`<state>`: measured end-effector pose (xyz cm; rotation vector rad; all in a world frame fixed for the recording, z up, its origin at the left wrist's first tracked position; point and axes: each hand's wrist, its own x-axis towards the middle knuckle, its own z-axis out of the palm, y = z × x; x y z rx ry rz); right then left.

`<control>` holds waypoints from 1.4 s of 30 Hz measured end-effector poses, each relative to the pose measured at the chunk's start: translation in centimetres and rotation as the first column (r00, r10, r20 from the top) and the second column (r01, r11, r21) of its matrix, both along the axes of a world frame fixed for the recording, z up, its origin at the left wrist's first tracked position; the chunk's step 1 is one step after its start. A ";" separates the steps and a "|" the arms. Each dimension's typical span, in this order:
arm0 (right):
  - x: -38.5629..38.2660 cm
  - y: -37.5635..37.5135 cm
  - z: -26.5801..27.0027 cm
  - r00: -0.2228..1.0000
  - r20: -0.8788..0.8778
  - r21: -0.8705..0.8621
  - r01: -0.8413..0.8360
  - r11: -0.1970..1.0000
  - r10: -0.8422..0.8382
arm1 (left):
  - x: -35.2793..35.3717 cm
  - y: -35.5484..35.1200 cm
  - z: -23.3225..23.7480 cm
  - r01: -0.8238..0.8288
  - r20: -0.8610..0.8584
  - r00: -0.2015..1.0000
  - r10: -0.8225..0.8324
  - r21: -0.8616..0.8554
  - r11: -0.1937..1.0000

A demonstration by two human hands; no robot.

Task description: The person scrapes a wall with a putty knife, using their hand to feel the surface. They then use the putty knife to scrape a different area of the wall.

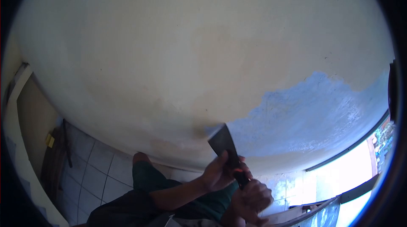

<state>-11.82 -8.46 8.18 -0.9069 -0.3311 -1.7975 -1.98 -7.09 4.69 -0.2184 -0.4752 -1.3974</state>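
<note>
The flat dark metal scraper (224, 144) has a broad blade that widens toward its squared-off working edge and narrows to a dark handle with a touch of orange-red showing between the fingers. It stands tilted, blade up and to the left, handle down and to the right. Its edge lies against the wall, right at the border between cream paint and a blue area.

The left hand (218, 172) is closed round the top of the handle just under the blade, thumb lying up along it. The right hand (251, 199) is clenched in a fist round the lower end of the handle, knuckles toward the camera, just below and right of the other hand. Both hands grasp the tool firmly.

The bare left forearm (178, 193) runs in from the lower left, rising toward the wrist. The right arm is mostly out of view at the bottom edge.

Behind the forearm is a bent knee (140, 158) in dark green shorts (148, 178).

The cream plastered wall (169, 57) fills most of the view. The rough pale blue patch (313, 117) spreads to the right of the blade. Grey square floor tiles (101, 172) lie at lower left, beside a pale frame (17, 142).
</note>
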 end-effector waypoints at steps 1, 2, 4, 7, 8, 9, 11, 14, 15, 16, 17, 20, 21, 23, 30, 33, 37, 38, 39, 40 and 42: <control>-0.1 0.1 0.1 0.999 -0.020 -0.005 -0.028 1.000 0.028 | 0.0 0.0 -0.1 0.024 -0.030 0.999 -0.024 -0.007 1.000; 0.6 0.0 0.1 0.999 -0.006 -0.018 -0.035 0.999 0.035 | -0.4 -0.2 -0.4 0.042 -0.064 0.997 -0.043 -0.017 0.999; 1.7 -0.1 0.0 0.999 0.008 -0.041 -0.036 0.999 0.036 | -0.9 0.1 -0.6 0.046 -0.075 0.996 -0.048 -0.032 0.998; -1.2 0.9 -1.6 0.992 -0.103 0.177 0.093 0.980 -0.076 | 0.1 0.3 0.2 0.036 -0.012 0.999 -0.037 -0.035 0.999; -0.6 0.5 -1.6 0.997 -0.065 0.068 0.052 0.996 -0.048 | -0.5 0.3 0.0 0.051 -0.049 0.997 -0.052 -0.010 0.999; 1.2 -0.1 0.1 0.999 -0.033 -0.045 0.015 0.999 -0.017 | -0.8 0.4 -0.2 0.068 -0.090 0.994 -0.067 0.012 0.998; 1.3 -0.2 0.8 1.000 -0.019 -0.130 -0.006 0.992 0.003 | -0.4 0.6 -0.5 0.035 -0.049 0.998 -0.035 0.003 0.999; -0.5 1.6 -0.5 0.997 -0.054 0.046 0.052 0.998 -0.050 | -0.3 0.7 0.1 0.072 -0.009 0.997 -0.072 0.015 0.997; 0.0 1.5 -1.2 0.999 -0.022 0.017 0.034 0.999 -0.033 | -0.6 0.9 0.2 0.096 -0.015 0.995 -0.095 0.028 0.995; 1.7 1.3 0.1 1.000 0.007 -0.013 0.022 1.000 -0.022 | -0.3 0.9 0.1 0.072 -0.021 0.997 -0.071 0.005 0.997; 2.4 1.3 0.8 0.999 0.038 -0.044 0.020 0.999 -0.018 | 0.3 0.8 0.0 0.056 -0.026 0.998 -0.057 -0.018 0.998; 0.2 1.9 0.5 1.000 0.020 -0.017 -0.005 1.000 0.005 | 0.0 0.7 0.8 0.081 0.017 0.997 -0.080 -0.035 0.996; 0.3 1.3 0.1 1.000 -0.004 -0.076 -0.022 0.997 0.022 | -0.4 1.0 1.0 0.094 0.024 0.995 -0.094 -0.020 0.995; 1.2 -0.4 0.2 0.997 -0.062 -0.198 -0.053 0.979 0.042 | 0.5 0.5 0.0 0.030 -0.012 0.999 -0.031 -0.039 0.999; 0.8 0.5 0.1 0.990 -0.139 -0.100 -0.016 0.995 0.002 | 0.2 0.3 -0.2 0.006 -0.058 0.998 -0.007 -0.025 1.000; -0.2 1.3 0.6 0.993 -0.116 0.003 -0.032 0.999 0.033 | 0.9 0.6 0.6 0.020 0.069 0.997 -0.021 0.008 1.000; 1.0 -0.2 -0.3 0.996 -0.093 -0.144 -0.004 0.990 -0.009 | -0.2 0.5 0.7 0.041 -0.033 0.999 -0.040 0.025 0.999; 1.2 0.3 0.4 0.998 -0.059 -0.100 -0.008 0.995 0.002 | 0.3 0.5 0.7 0.046 -0.018 0.999 -0.046 0.003 0.999; 1.2 -0.1 0.3 0.999 -0.032 -0.108 -0.005 0.994 0.001 | 0.8 0.2 0.8 0.046 0.005 0.999 -0.046 -0.020 0.999; 0.9 -0.1 0.2 1.000 -0.012 -0.103 -0.005 0.995 0.004 | 0.5 0.2 1.0 0.050 0.016 0.999 -0.050 0.002 0.999; 0.4 0.0 0.1 1.000 0.016 -0.091 -0.017 0.996 0.018 | -0.4 0.2 1.2 0.048 0.024 0.998 -0.050 0.048 0.998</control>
